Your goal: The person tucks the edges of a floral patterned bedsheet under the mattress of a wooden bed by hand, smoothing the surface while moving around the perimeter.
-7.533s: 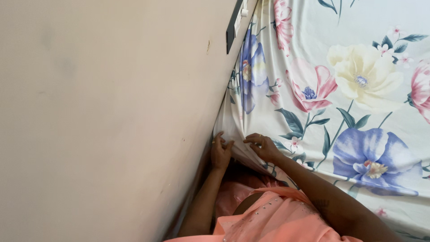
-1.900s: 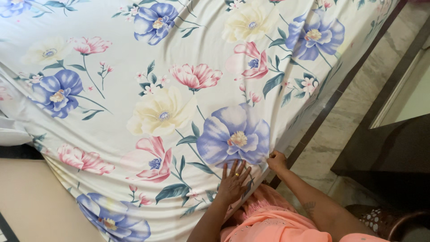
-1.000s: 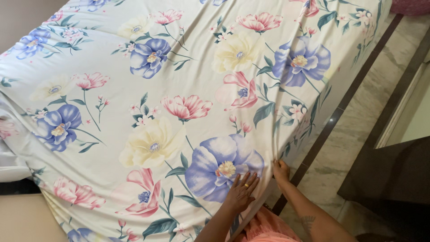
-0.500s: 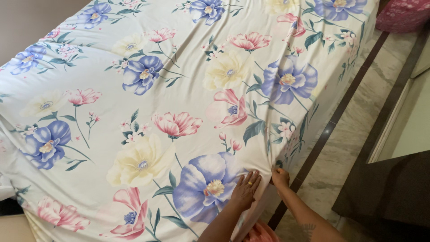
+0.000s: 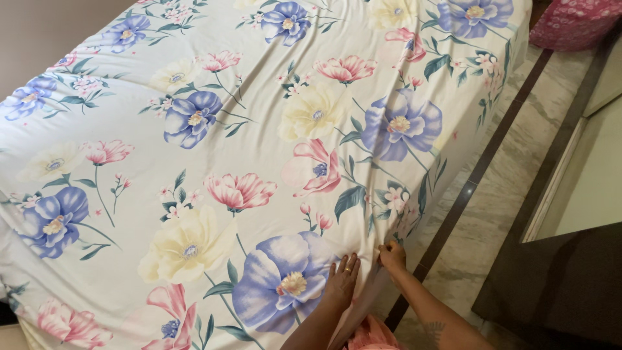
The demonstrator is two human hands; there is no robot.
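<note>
Fingers of the left hand (image 5: 341, 280) lie spread flat on the floral bedsheet (image 5: 259, 129) near the bed's edge; the right hand (image 5: 392, 256) pinches the sheet's hanging side.

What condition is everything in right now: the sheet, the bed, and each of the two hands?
Floral bedsheet: spread over the bed, mostly smooth, creased near the hands.
Left hand: flat, palm down on the sheet, fingers spread.
Right hand: closed, pinching the sheet's side edge.
Pink cushion: lying at the bed's far corner.
Marble floor: bare beside the bed.
</note>
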